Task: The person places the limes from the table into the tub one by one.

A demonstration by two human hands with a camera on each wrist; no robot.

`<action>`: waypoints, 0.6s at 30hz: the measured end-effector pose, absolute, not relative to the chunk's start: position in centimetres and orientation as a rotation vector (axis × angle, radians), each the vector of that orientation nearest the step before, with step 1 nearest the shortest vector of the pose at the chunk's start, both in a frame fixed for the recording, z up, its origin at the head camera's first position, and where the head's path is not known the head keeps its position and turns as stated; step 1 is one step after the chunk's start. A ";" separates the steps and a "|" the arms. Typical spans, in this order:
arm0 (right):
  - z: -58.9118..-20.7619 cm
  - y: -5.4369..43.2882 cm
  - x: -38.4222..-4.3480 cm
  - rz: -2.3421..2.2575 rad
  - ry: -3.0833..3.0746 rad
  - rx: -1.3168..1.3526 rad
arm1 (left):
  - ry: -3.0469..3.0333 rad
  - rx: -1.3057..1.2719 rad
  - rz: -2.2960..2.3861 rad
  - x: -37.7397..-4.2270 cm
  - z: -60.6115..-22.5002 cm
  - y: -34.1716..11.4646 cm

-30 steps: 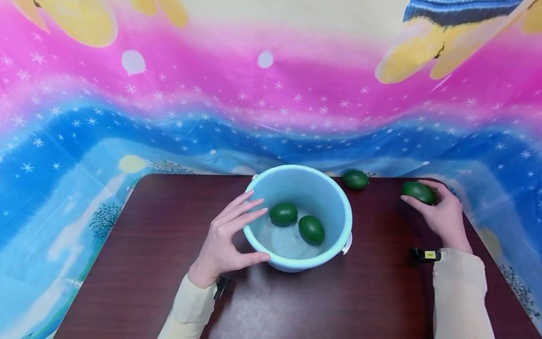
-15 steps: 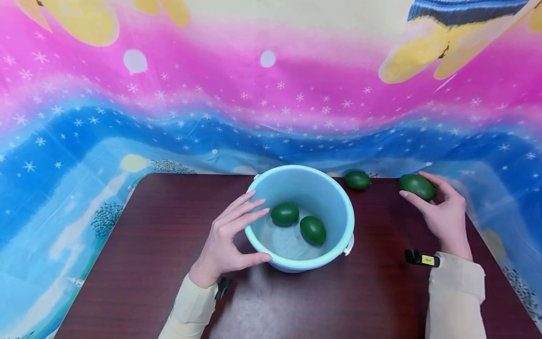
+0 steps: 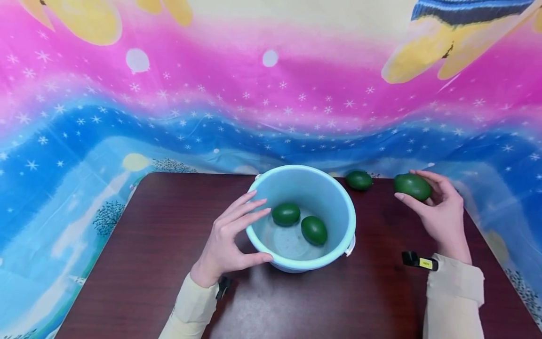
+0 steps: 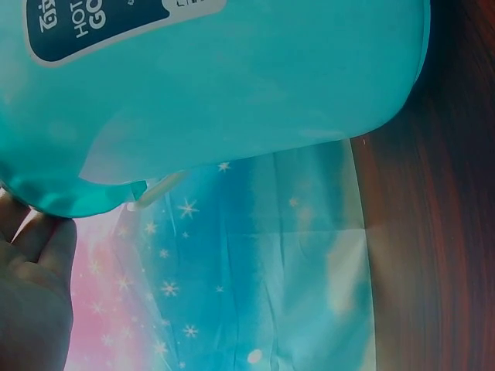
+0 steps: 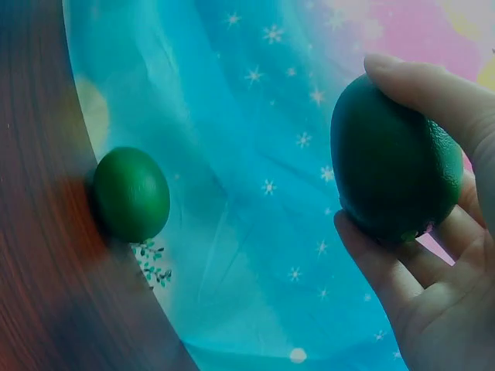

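Note:
In the head view, a light blue bucket (image 3: 350,214) stands on the table with two dark green avocados inside, the left avocado (image 3: 286,214) and the right avocado (image 3: 314,230). My left hand (image 3: 224,240) rests on the bucket's left rim, fingers fairly straight with their tips over the edge. To the right, my right hand (image 3: 444,212) grips another avocado (image 3: 411,187) between thumb and fingers, above the table. The right wrist view shows this held avocado (image 5: 394,158) close up. One more avocado (image 5: 131,195) lies at the table's far edge.
The dark wooden table (image 3: 161,235) ends at a hanging printed cloth (image 3: 203,127) behind it. A white handle joint (image 3: 350,246) sticks out at the bucket's right side. Printed lettering (image 4: 85,23) marks the bucket's outer wall.
My right hand has lifted the gripped avocado off the table and brought it slightly to the left. The left hand stays on the bucket rim.

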State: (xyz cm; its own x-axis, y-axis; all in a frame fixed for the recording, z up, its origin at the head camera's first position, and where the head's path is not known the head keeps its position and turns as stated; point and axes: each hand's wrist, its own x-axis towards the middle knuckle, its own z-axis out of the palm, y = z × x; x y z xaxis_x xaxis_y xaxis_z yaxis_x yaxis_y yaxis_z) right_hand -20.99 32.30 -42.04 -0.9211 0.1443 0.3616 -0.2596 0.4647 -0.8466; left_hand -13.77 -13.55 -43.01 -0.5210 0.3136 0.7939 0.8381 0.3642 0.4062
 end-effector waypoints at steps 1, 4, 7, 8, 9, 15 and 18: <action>-42.0 32.2 -20.9 1.447 -2.329 0.101 | -2.017 -0.993 -1.107 -13.8 -43.0 -13.6; -41.9 31.9 -20.8 1.453 -2.309 0.107 | -2.016 -0.993 -1.109 -13.8 -43.0 -13.6; -41.8 31.7 -20.7 1.474 -2.285 0.113 | -2.018 -0.994 -1.113 -13.7 -43.0 -13.6; -41.7 31.6 -20.6 1.489 -2.274 0.115 | -2.019 -0.995 -1.114 -13.7 -43.0 -13.6; -41.6 31.5 -20.6 1.493 -2.268 0.120 | -2.020 -0.996 -1.115 -13.7 -43.0 -13.5; -41.2 31.1 -20.2 1.496 -2.240 0.146 | -2.020 -0.992 -1.112 -13.7 -43.0 -13.5; -41.0 30.9 -20.1 1.479 -2.229 0.149 | -2.020 -0.993 -1.111 -13.8 -43.0 -13.5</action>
